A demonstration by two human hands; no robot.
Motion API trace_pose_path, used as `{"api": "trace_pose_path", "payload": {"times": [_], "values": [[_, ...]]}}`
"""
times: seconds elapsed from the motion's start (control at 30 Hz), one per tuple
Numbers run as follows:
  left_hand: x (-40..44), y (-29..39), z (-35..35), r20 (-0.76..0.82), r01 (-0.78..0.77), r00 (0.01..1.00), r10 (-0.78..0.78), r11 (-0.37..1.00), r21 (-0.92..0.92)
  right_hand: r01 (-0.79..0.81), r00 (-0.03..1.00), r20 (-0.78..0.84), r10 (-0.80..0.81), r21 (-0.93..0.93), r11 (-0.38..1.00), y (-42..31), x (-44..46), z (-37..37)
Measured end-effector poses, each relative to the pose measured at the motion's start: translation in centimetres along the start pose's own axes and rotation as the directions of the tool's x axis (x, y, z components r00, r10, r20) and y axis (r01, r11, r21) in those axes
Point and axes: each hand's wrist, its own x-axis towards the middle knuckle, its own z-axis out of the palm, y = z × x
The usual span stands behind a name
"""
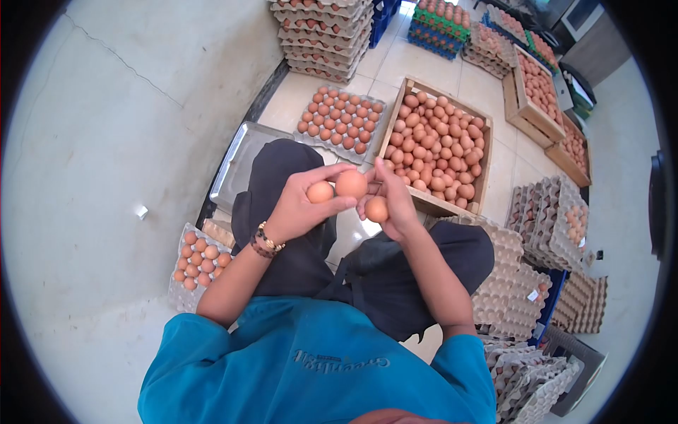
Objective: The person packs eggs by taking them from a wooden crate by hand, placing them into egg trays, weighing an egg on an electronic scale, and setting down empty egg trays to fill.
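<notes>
My left hand (300, 201), with bracelets at its wrist, is closed round two brown eggs, one egg (320, 192) in the palm and a larger-looking egg (351, 184) at the fingertips. Close beside it, my right hand (395, 201) holds another brown egg (377, 209) low in its curled fingers. Both hands are above my crossed legs. Beyond them lie a cardboard tray (378, 113) filled with eggs and a wooden crate (487, 162) heaped with loose eggs.
A metal tray (236, 159) lies by my left knee, near a partly filled egg tray (185, 293). Stacked egg trays (321, 39) stand at the wall. More stacks (551, 219) and empty cartons (505, 283) are on the right. Further wooden crates (519, 102) stand at the back right.
</notes>
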Motion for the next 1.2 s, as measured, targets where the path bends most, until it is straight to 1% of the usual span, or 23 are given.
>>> {"api": "trace_pose_path", "payload": {"times": [0.03, 0.07, 0.1, 0.17, 0.2, 0.3, 0.33, 0.4, 0.47, 0.5, 0.53, 0.57, 0.63, 0.67, 0.77, 0.83, 0.9, 0.97, 1.0, 1.07, 1.1, 1.17, 1.2], "values": [[-0.2, 0.1, -0.5, 0.031, 0.142, 0.990, -0.138, 0.972, -0.187, -0.059, 0.998, -0.001, 0.060, 0.149, 0.987, -0.1, 0.2, -0.3], [-0.3, 0.2, -0.9, 0.083, 0.275, 0.961, -0.263, 0.890, -0.363, -0.082, 0.995, -0.038, 0.089, 0.154, 0.985, 0.1, 0.7, -1.1], [-0.5, -0.1, -1.3, 0.112, 0.267, 0.963, -0.243, 0.837, -0.477, -0.082, 0.993, -0.068, 0.099, 0.218, 0.972, 0.1, 0.9, -1.4], [-1.1, -0.7, -2.0, 0.155, 0.244, 0.970, -0.190, 0.689, -0.683, -0.081, 0.983, -0.126, 0.130, 0.339, 0.937, 0.0, 1.2, -2.0], [-1.4, -0.5, -2.4, 0.152, 0.228, 0.974, -0.170, 0.675, -0.702, -0.060, 0.995, -0.050, 0.084, 0.358, 0.932, -0.1, 1.4, -2.3], [-2.5, 0.0, -3.7, 0.123, 0.170, 0.985, -0.118, 0.625, -0.762, 0.039, 0.997, -0.074, -0.016, 0.320, 0.947, -0.5, 1.3, -1.6], [-3.1, -0.1, -4.2, 0.104, 0.148, 0.989, -0.107, 0.608, -0.780, 0.037, 0.999, 0.011, -0.042, 0.306, 0.951, -0.5, 1.2, -1.9], [-4.5, -0.5, -5.3, 0.058, 0.103, 0.994, -0.095, 0.583, -0.806, 0.041, 0.997, 0.045, -0.055, 0.272, 0.961, -0.6, 1.0, -1.0], [-6.2, -0.8, -6.5, -0.033, 0.021, 0.997, -0.074, 0.631, -0.776, 0.018, 0.996, 0.084, -0.039, 0.240, 0.971, -0.3, 1.2, -0.7], [-7.3, -1.0, -7.2, -0.083, -0.017, 0.994, -0.069, 0.656, -0.755, 0.000, 0.997, 0.073, -0.017, 0.230, 0.973, 0.2, 1.3, -1.1], [-8.5, -0.8, -8.0, -0.149, -0.042, 0.984, -0.099, 0.683, -0.730, -0.004, 0.998, 0.059, -0.010, 0.220, 0.976, 0.5, 1.3, -1.2], [-9.7, -0.8, -8.8, -0.235, -0.057, 0.963, -0.128, 0.759, -0.648, -0.006, 0.999, 0.051, -0.004, 0.209, 0.978, 0.7, 1.4, -1.3], [-12.3, -0.9, -10.3, -0.405, -0.043, 0.899, -0.169, 0.884, -0.465, -0.020, 0.996, 0.088, 0.004, 0.182, 0.983, 1.1, 1.8, -2.0], [-13.8, -1.6, -11.1, -0.513, -0.080, 0.843, -0.161, 0.906, -0.416, -0.035, 0.996, 0.086, 0.019, 0.183, 0.982, 1.2, 1.9, -2.2], [-18.8, -3.5, -13.0, -0.731, -0.120, 0.646, -0.219, 0.917, -0.381, -0.064, 0.997, 0.049, 0.056, 0.171, 0.983, 1.3, 2.3, -2.7], [-23.3, -5.6, -14.7, -0.837, -0.070, 0.466, -0.287, 0.931, -0.358, -0.050, 0.999, 0.024, 0.047, 0.148, 0.988, 1.6, 2.9, -3.6], [-28.3, -7.3, -15.6, -0.907, 0.007, 0.278, -0.317, 0.945, -0.328, -0.049, 0.999, 0.029, 0.046, 0.134, 0.990, 1.8, 3.4, -4.6], [-32.8, -8.9, -16.3, -0.948, 0.104, 0.103, -0.301, 0.951, -0.291, -0.045, 0.999, -0.011, 0.046, 0.094, 0.995, 2.1, 3.4, -4.6], [-34.8, -9.9, -16.4, -0.943, 0.146, 0.054, -0.328, 0.937, -0.317, -0.039, 0.999, -0.036, 0.041, 0.070, 0.997, 2.1, 3.5, -4.7], [-38.5, -12.0, -16.5, -0.926, 0.226, -0.046, -0.374, 0.899, -0.374, -0.056, 0.994, -0.088, 0.063, 0.082, 0.995, 2.2, 3.6, -4.7], [-40.0, -13.4, -16.7, -0.932, 0.293, -0.024, -0.362, 0.889, -0.353, -0.056, 0.991, -0.115, 0.066, 0.091, 0.994, 2.4, 3.7, -4.7], [-42.1, -16.1, -16.4, -0.937, 0.415, 0.023, -0.349, 0.856, -0.308, -0.060, 0.991, -0.119, 0.069, 0.083, 0.995, 2.7, 3.9, -5.1], [-42.0, -16.5, -15.9, -0.952, 0.477, 0.095, -0.291, 0.853, -0.213, -0.058, 0.990, -0.126, 0.066, 0.070, 0.996, 2.8, 4.0, -5.3]]}}
